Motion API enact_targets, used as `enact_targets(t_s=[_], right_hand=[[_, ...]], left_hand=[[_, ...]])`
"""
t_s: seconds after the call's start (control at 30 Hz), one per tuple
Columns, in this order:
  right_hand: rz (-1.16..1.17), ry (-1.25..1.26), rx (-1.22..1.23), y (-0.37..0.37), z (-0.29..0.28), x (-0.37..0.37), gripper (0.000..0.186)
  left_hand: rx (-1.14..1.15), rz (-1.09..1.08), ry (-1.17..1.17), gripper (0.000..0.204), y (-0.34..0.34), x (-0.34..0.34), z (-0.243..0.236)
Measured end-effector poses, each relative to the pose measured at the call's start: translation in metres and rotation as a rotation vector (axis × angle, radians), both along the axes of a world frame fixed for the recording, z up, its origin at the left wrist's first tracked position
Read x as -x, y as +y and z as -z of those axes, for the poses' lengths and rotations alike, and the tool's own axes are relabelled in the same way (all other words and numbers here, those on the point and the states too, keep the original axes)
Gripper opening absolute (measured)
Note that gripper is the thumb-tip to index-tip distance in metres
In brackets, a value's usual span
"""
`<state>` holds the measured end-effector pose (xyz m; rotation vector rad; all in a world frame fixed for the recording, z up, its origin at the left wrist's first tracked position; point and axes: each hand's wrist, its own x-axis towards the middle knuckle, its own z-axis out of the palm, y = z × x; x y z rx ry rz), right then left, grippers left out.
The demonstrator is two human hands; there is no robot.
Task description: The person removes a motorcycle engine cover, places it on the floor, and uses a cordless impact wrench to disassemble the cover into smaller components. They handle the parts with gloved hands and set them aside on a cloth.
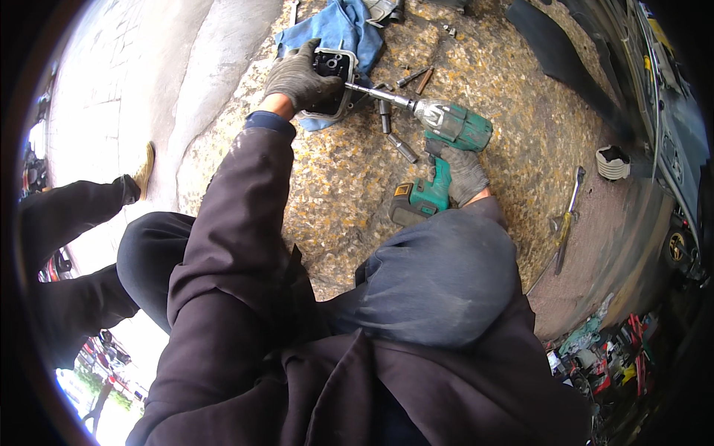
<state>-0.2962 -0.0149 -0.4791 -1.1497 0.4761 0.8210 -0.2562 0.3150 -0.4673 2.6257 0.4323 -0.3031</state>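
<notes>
My right hand (465,175), in a grey work glove, is wrapped round the handle of a green cordless impact wrench (461,128). A long silver extension bar (381,95) runs left from its nose. The bar's tip reaches the right edge of a metal engine part (332,70) with a dark inside and a pale rim; whether it sits on a bolt I cannot make out. My left hand (303,77), also gloved, grips the part's left side, its thumb over the near face. Under the part lies a blue cloth (338,30).
Loose sockets (402,147) and short bars lie beside the wrench on the speckled ground. At right are a yellow-handled tool (567,223), a white roll-like object (613,163) and a black sheet (558,52). Another person's leg and shoe (143,171) stand at left; clutter (602,357) lies lower right.
</notes>
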Motion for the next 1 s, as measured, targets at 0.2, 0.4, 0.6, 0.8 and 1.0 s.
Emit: enact_targets(t_s=[0.2,0.4,0.6,0.8,1.0], right_hand=[[-0.015,0.031,0.043,-0.002,0.007,-0.002,0.028],[-0.047,0.038,0.020,-0.005,0.015,-0.003,0.027],[-0.126,0.054,0.017,-0.008,0.022,-0.018,0.031],[-0.148,-0.106,0.001,-0.006,0.020,-0.031,0.036],[-0.139,-0.021,-0.170,-0.006,0.020,-0.032,0.036]], left_hand=[[-0.089,0.067,0.049,0.095,-0.005,0.005,-0.004],[-0.162,0.133,-0.078,0.083,-0.009,0.010,-0.002],[-0.147,0.189,-0.131,0.067,-0.007,0.014,0.008],[-0.110,0.174,-0.139,0.070,-0.008,0.014,0.007],[-0.035,0.157,-0.058,0.067,-0.004,0.010,0.002]])
